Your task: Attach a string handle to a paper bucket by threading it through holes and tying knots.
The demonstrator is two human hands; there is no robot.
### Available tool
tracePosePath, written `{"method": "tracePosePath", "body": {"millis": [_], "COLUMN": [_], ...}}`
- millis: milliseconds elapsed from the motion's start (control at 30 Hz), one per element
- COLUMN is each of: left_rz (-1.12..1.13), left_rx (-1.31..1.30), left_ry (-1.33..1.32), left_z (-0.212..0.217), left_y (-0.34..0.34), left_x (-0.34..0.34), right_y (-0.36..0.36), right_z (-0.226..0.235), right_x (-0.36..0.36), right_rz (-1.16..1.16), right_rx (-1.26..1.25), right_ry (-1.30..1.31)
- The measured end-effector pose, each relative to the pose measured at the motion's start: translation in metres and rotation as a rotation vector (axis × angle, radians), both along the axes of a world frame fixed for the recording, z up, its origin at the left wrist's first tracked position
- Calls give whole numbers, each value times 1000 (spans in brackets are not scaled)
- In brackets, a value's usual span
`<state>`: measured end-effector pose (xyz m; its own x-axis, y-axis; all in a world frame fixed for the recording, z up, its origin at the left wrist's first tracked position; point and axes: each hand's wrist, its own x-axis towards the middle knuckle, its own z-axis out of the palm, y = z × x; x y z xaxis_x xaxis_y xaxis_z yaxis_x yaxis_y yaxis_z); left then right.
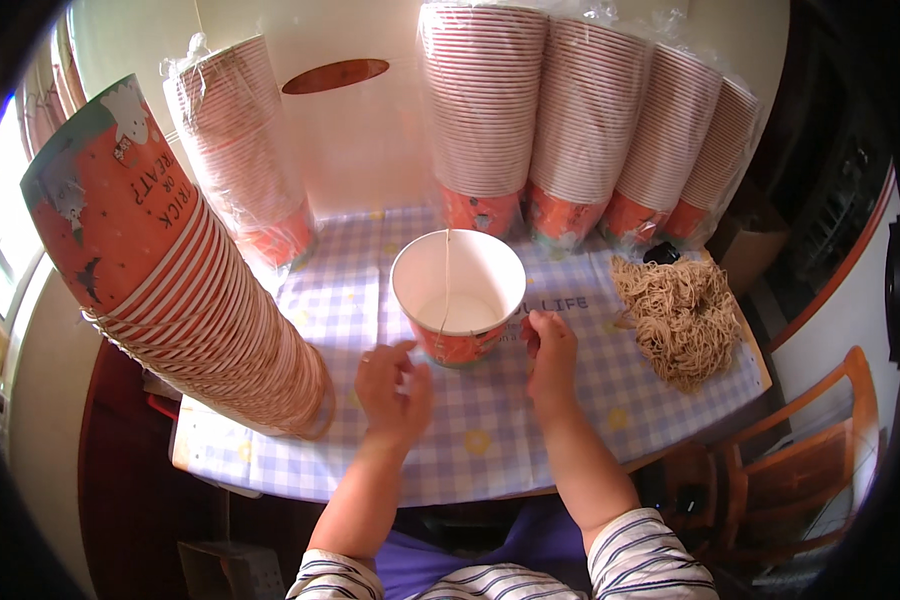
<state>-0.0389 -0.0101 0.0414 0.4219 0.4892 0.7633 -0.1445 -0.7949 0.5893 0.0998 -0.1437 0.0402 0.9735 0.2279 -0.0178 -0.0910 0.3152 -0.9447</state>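
At the middle of the desk (470,450), on its blue-and-white checked cloth, an orange paper bucket (458,297) with a white inside stands upright, and a thin string (446,275) runs across its open mouth from the far rim to the near one. The right hand (551,352) is at the bucket's near right side, fingers pinched together close against the wall by the rim; whether they pinch the string itself cannot be told. The left hand (394,388) rests just in front of the bucket on its left, fingers loosely curled, holding nothing that can be seen, its fingertips near the bucket's base. To the right of the bucket lies a loose heap of tan strings (680,315). On the left a long stack of nested orange buckets (185,290) lies tilted on its side, reaching the desk's near left edge. Along the far edge stand more stacks in clear plastic wrap (580,120), leaning against the wall.
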Motion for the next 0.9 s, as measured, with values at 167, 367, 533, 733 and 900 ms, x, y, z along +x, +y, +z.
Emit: {"method": "tracePosePath", "body": {"millis": [167,367,533,733,900], "left_rz": [8,-91,-455,-375,22], "left_rx": [-449,-516,-691,-707,72], "left_ry": [72,293,-146,-91,166], "left_z": [17,23,5,1,23], "left_y": [28,46,62,68,48], "left_x": [29,55,56,43,27], "right_y": [12,14,1,-6,-2], "right_z": [-26,-42,-31,-41,-39], "right_x": [36,67,68,76,71], "right_rz": [-76,213,518,730,655], "right_rx": [-46,-193,-67,342,411], "right_ry": [-23,107,275,386,298]}}
